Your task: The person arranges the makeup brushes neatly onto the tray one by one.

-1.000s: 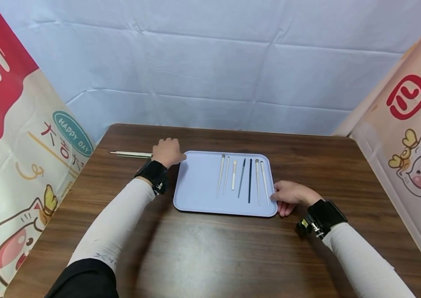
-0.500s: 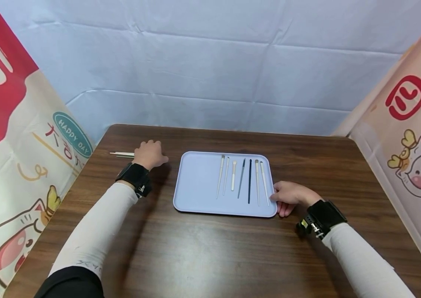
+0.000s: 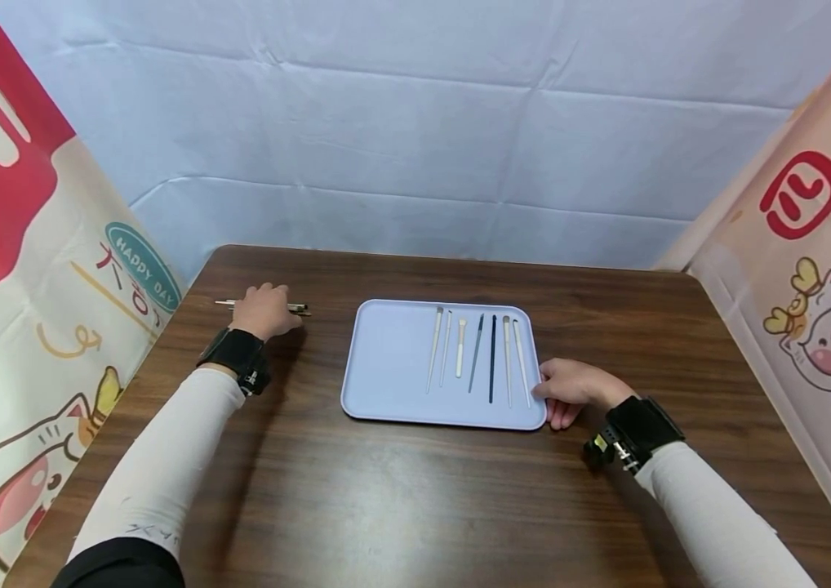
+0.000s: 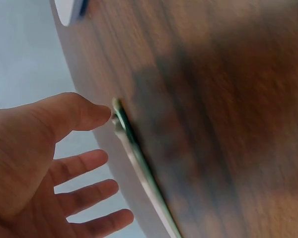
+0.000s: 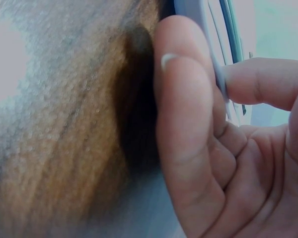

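Note:
A pale lilac tray lies on the wooden table, with several slim brushes side by side on its middle and right part; most have pale handles, a couple are dark. My right hand holds the tray's right edge, its thumb on the rim and its curled fingers against the outside. Left of the tray, my left hand is over a small bundle of thin brushes, hiding their middle in the head view. In the left wrist view its fingers are spread and its thumb tip is right by the ends of the pale and green brushes.
A light blue cloth hangs behind the table. Printed sheets with cartoon figures stand along the left and right sides. Each wrist wears a black camera strap.
My left hand has moved left, from beside the tray's left edge to over the loose brushes, whose right ends now show. My right hand stays at the tray's edge.

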Motion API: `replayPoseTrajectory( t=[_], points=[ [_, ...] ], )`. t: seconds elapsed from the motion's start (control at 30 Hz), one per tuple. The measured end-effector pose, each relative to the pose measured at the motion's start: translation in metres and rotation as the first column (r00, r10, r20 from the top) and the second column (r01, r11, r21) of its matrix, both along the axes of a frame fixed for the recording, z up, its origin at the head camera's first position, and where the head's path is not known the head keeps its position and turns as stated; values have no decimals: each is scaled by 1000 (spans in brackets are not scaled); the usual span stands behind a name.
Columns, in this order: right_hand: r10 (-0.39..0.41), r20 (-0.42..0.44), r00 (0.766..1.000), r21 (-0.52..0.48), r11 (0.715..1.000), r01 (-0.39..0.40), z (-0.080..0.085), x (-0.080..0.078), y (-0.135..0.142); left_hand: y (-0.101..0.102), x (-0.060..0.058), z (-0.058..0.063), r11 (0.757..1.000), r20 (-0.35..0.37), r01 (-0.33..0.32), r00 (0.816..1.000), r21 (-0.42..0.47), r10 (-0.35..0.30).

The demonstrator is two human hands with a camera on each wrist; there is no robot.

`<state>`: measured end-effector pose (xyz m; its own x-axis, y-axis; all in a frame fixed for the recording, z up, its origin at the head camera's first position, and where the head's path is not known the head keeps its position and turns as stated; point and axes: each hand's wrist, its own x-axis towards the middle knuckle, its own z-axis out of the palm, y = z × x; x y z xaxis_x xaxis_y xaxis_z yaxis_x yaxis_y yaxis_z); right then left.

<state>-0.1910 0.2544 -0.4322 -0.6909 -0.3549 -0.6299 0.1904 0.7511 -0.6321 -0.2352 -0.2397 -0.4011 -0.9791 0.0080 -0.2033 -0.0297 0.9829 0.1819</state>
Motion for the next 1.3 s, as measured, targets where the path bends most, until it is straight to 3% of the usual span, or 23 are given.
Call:
replayPoseTrajectory(
  t=[0.3,0.53,0.73,1.0,1.23,1.3],
  points=[
    [-4,1,1000,3,1000,4,-1,0,0,-11,9,-1,1000,6,9,1000,6,-9],
    [-6,3,1000,3,1000,6,-1,1,0,-17,9,-6,1000,15,29,999,9,-29],
    [-7,3,1000,-3,1000,7,0,0,0,-20,9,-8,999,-25,50,998,12,-50],
    [-7,12,1000,-3,1000,7,0,0,0,-36,2,-21,987,-156,161,974,-17,-162],
    [-3,6,1000,-2,1000,3,0,0,0,-54,-10,-31,966,-152,257,954,-19,-257],
    [-3,7,1000,-2,1000,3,0,0,0,-58,-12,-32,951,-159,308,939,-14,-306]
  ],
)
